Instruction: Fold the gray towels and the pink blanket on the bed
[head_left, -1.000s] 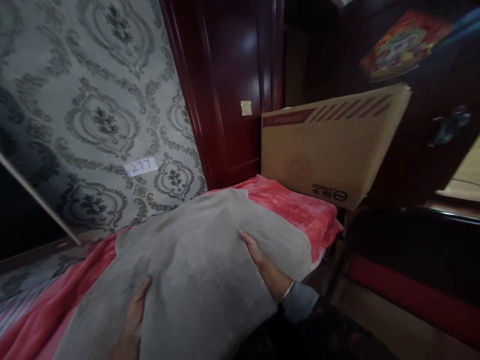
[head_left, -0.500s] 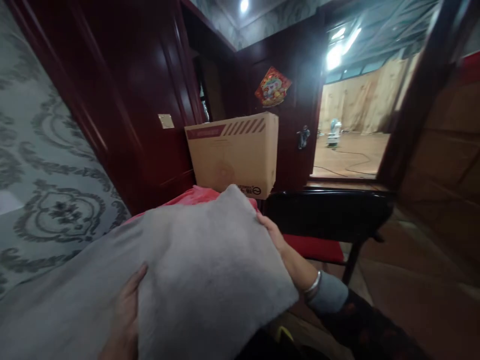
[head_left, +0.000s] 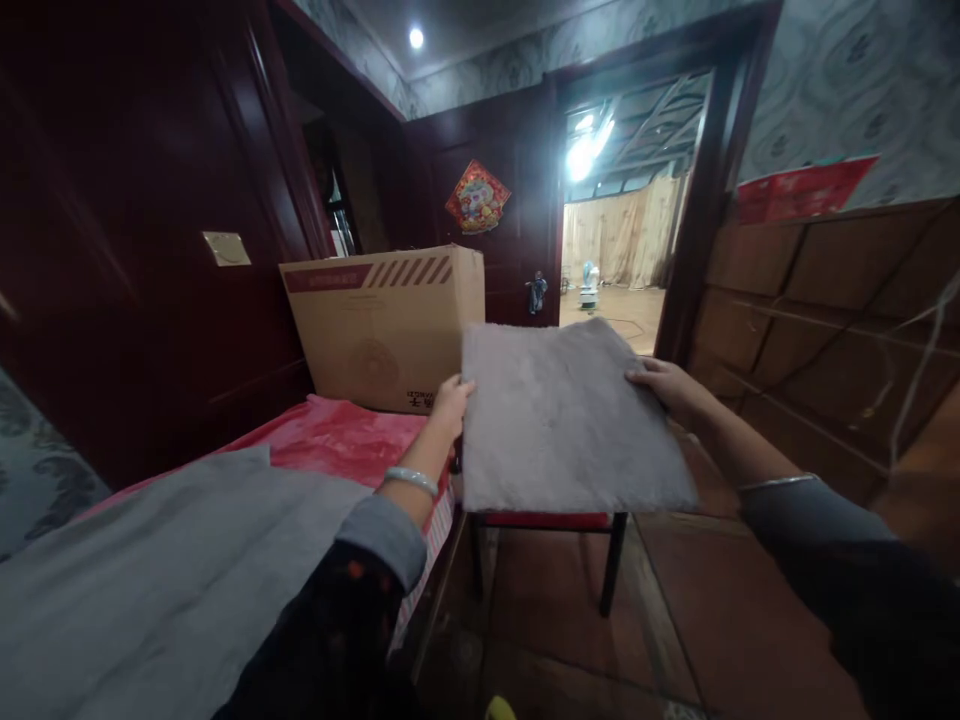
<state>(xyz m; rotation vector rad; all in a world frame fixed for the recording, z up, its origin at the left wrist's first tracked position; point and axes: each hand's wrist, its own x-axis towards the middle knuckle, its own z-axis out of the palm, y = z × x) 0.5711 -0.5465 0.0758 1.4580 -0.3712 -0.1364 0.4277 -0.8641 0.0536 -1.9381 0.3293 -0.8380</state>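
I hold a square grey plush cushion (head_left: pixel 559 420) out in front of me, over a chair with a red seat (head_left: pixel 547 521). My left hand (head_left: pixel 450 402) grips the cushion's left edge and my right hand (head_left: pixel 664 385) grips its right edge. A silver bangle sits on my left wrist. Below my left arm lies a grey blanket (head_left: pixel 165 590) spread over a pink bedcover (head_left: pixel 330 445).
A big cardboard box (head_left: pixel 386 325) stands at the far end of the bed against dark red wood panelling. Beyond the chair an open doorway (head_left: pixel 615 250) shows a lit room. Brown wall panels run along the right. The floor is reddish tile.
Both hands lifted the grey cushion off the bed and swung it right, over the chair. My view turned from the wallpapered wall toward the doorway.
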